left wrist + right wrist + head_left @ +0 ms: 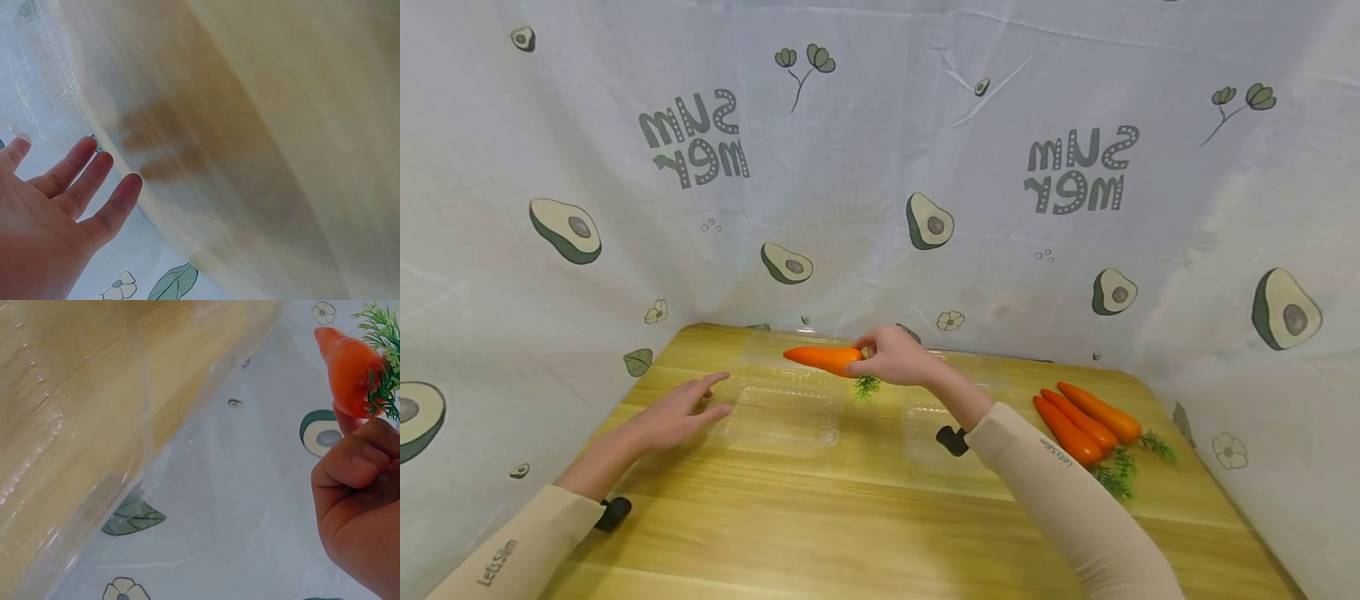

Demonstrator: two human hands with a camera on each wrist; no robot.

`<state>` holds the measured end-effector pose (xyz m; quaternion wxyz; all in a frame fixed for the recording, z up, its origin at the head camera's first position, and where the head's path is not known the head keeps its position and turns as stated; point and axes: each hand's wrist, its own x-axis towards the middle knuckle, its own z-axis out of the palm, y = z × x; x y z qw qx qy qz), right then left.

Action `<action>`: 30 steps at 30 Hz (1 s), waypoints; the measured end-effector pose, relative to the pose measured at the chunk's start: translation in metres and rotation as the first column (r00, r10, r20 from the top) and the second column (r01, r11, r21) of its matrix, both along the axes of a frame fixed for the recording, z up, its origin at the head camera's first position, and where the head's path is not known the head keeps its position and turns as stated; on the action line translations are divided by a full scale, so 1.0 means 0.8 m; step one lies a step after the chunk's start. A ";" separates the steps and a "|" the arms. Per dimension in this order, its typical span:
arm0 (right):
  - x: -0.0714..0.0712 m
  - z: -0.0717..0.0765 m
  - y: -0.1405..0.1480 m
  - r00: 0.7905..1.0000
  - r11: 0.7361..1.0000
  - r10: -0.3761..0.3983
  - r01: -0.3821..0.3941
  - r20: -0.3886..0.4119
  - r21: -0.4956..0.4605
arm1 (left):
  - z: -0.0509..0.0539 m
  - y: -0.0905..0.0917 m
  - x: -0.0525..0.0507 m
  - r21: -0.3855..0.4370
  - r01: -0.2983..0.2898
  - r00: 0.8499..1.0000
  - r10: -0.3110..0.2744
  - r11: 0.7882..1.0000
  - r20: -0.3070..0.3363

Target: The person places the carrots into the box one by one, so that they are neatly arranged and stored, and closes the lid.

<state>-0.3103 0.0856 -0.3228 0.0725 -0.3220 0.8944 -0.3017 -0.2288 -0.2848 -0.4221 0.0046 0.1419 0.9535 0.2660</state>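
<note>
An orange carrot (pixel 826 358) with a green top is pinched at its thick end by my right hand (pixel 895 357), its tip pointing left, above a clear plastic container (pixel 786 417). In the right wrist view the carrot (pixel 353 372) shows beyond the curled fingers of the right hand (pixel 359 500). My left hand (pixel 673 414) is held at the container's left side, fingers spread and holding nothing. The left wrist view shows that hand (pixel 56 212) with its palm and loosely bent fingers in sight.
A second clear container (pixel 928 433) stands to the right, partly behind my right forearm. Three more carrots (pixel 1078 421) with green tops lie at the right side of the wooden table (pixel 820 533). A patterned white curtain (pixel 850 167) hangs behind the table.
</note>
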 end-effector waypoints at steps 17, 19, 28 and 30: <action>-0.013 -0.011 -0.044 0.990 0.990 0.124 -0.119 -0.071 0.070 | -0.001 0.001 0.002 0.015 0.004 1.000 -0.004 1.000 0.008; -0.013 -0.012 -0.047 0.989 0.990 0.128 -0.123 -0.072 0.076 | -0.002 0.000 0.002 0.016 0.005 1.000 -0.005 1.000 0.005; -0.015 -0.013 -0.055 0.988 0.986 0.137 -0.129 -0.067 0.102 | -0.002 0.000 -0.001 0.002 -0.002 1.000 0.002 1.000 -0.007; -0.015 -0.014 -0.057 0.988 0.986 0.139 -0.132 -0.066 0.103 | -0.002 0.000 0.000 0.002 -0.005 1.000 0.005 1.000 -0.010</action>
